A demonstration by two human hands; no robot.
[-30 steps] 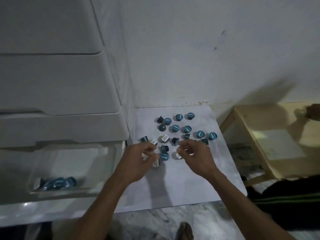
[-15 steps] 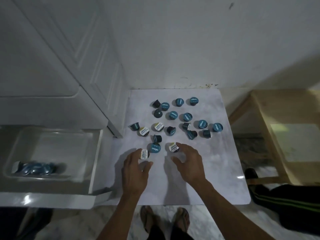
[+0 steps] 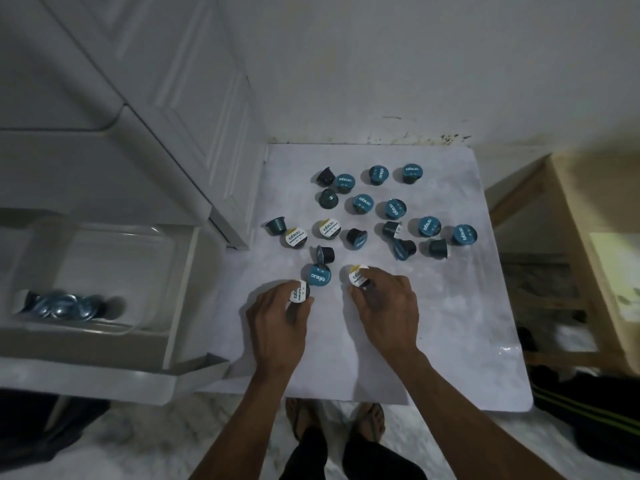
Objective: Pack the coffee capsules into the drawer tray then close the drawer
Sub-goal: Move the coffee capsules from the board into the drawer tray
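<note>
Nearest the camera, two feet (image 3: 337, 419) in sandals stand on the floor below the near edge of a white mat (image 3: 460, 341). Both forearms reach forward over that edge, palms down, wrists nearly level, the hands close together but not touching.

The left hand (image 3: 277, 323) has its fingers and thumb curled round a white-lidded capsule (image 3: 298, 292), which shows tilted at the fingertips; the hand grips it. The right hand (image 3: 388, 310) is likewise curled, thumb and forefinger pinching a second white capsule (image 3: 357, 276) with a yellow patch on its lid. Whether either capsule is lifted off the mat or resting on it cannot be told.

Between the two hands and just beyond them sits a teal capsule (image 3: 319, 276), lid up, with a dark one on its side (image 3: 325, 254) touching it from behind. Farther on, the loose capsules (image 3: 394, 208) are scattered over the middle and far part of the mat: most teal-lidded, two more white-lidded at the left, several tipped over.

To the left, the drawer (image 3: 180, 292) stands pulled open. Inside it lies a clear tray (image 3: 152, 237), and a small cluster of packed capsules (image 3: 64, 304) sits at its near left end; the rest of the tray shows bare plastic. Above the drawer rises the white cabinet (image 3: 194, 109). To the far right is a wooden frame (image 3: 568, 216), and the white wall (image 3: 415, 64) closes the view behind the mat.
</note>
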